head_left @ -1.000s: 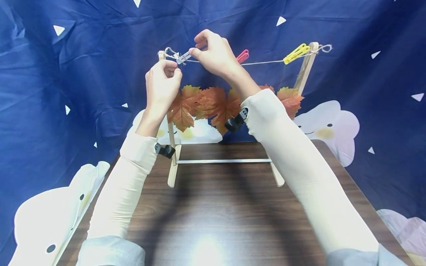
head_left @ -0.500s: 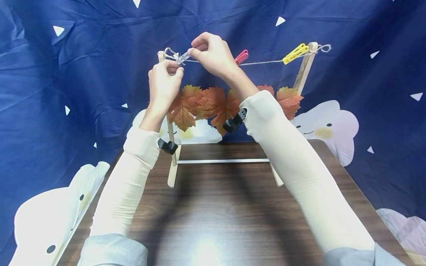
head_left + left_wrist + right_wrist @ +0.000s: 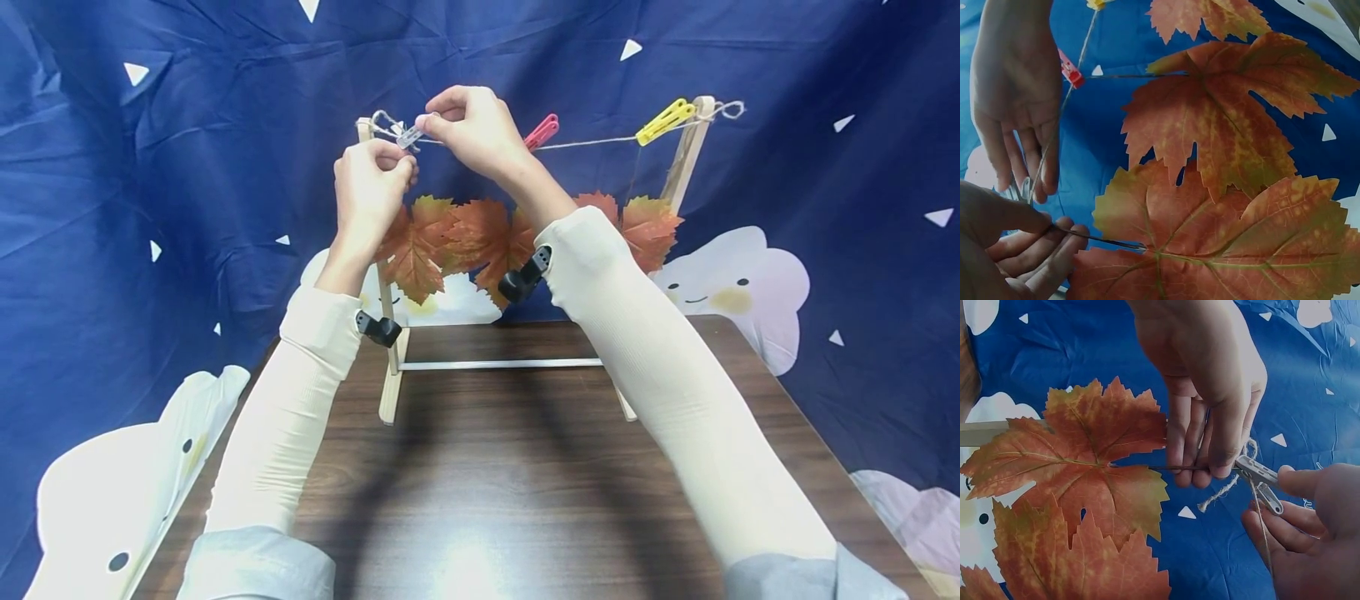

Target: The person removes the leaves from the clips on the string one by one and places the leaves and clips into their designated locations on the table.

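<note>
In the head view my left hand (image 3: 372, 185) is up at the left end of a string line. Its thumb and fingers pinch the thin stem (image 3: 1175, 467) of an orange maple leaf (image 3: 1094, 459), which hangs below. My right hand (image 3: 477, 129) grips the handles of a pale grey clothespin (image 3: 1259, 477). The clothespin's nose is at the string (image 3: 1264, 534), right by the stem's end and my left fingertips. In the left wrist view the clothespin is mostly hidden behind fingers.
A red clothespin (image 3: 542, 132) and a yellow clothespin (image 3: 665, 122) hold more maple leaves (image 3: 651, 233) on the string. Wooden posts (image 3: 688, 154) carry it, joined low by a white rod (image 3: 502, 364) over the brown table (image 3: 480, 467). A blue cloth (image 3: 247, 150) hangs behind.
My right hand has come down and slightly left with the grey clothespin, bringing it closer to the string. My left hand has shifted a little right, still pinching the stem.
</note>
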A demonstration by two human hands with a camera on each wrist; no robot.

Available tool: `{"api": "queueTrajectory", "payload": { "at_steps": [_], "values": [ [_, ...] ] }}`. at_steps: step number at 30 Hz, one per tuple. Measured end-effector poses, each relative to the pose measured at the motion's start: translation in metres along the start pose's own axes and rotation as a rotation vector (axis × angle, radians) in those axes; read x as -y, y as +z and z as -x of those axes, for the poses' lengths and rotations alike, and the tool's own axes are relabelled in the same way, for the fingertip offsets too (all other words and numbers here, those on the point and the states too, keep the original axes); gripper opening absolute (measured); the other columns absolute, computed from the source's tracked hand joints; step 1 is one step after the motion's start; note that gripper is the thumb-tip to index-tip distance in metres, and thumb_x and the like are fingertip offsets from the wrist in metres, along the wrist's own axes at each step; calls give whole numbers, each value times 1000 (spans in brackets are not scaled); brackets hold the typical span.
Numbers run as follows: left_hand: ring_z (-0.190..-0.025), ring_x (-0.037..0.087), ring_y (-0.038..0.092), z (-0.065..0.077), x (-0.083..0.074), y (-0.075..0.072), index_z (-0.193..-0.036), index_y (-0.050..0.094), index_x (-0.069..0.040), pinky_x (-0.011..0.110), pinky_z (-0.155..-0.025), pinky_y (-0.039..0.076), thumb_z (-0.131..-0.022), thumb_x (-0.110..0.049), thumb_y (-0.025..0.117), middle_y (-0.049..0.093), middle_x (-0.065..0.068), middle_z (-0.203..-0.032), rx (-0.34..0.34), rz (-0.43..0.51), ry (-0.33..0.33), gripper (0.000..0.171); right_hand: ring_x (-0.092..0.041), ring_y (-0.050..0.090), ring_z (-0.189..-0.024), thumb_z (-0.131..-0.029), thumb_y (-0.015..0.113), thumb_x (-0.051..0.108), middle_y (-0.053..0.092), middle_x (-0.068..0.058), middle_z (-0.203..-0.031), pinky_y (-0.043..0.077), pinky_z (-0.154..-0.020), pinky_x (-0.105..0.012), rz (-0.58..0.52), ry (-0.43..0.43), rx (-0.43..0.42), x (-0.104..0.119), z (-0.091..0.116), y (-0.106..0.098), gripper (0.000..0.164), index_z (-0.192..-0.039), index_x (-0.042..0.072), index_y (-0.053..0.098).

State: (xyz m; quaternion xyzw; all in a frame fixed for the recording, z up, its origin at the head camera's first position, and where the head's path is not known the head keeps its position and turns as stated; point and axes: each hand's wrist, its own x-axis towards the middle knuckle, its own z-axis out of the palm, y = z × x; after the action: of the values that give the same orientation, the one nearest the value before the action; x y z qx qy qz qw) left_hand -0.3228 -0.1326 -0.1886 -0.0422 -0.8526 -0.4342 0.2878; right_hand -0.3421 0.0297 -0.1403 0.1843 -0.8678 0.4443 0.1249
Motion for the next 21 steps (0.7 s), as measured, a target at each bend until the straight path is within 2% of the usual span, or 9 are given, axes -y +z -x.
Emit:
{"api": "queueTrajectory", "payload": {
  "at_steps": [5, 21],
  "values": [
    [-76, 3, 71, 0, 1, -1, -106, 82, -7, 17, -78, 53, -101, -16, 64, 83, 7, -97, 3, 1, -2, 21, -14, 75, -112, -104, 71, 31, 78, -7, -125, 57, -100, -25, -18, 2, -26, 3, 0, 3, 32, -129, 11, 74],
    [-73, 3, 69, -2, 0, -2, -105, 82, -7, 17, -77, 53, -100, -16, 64, 82, 7, -95, 12, -7, -2, 21, -14, 79, -109, -102, 73, 26, 80, -6, -122, 60, -98, -24, -16, 30, -74, 6, -3, 4, 28, -124, 10, 78]
  ]
}}
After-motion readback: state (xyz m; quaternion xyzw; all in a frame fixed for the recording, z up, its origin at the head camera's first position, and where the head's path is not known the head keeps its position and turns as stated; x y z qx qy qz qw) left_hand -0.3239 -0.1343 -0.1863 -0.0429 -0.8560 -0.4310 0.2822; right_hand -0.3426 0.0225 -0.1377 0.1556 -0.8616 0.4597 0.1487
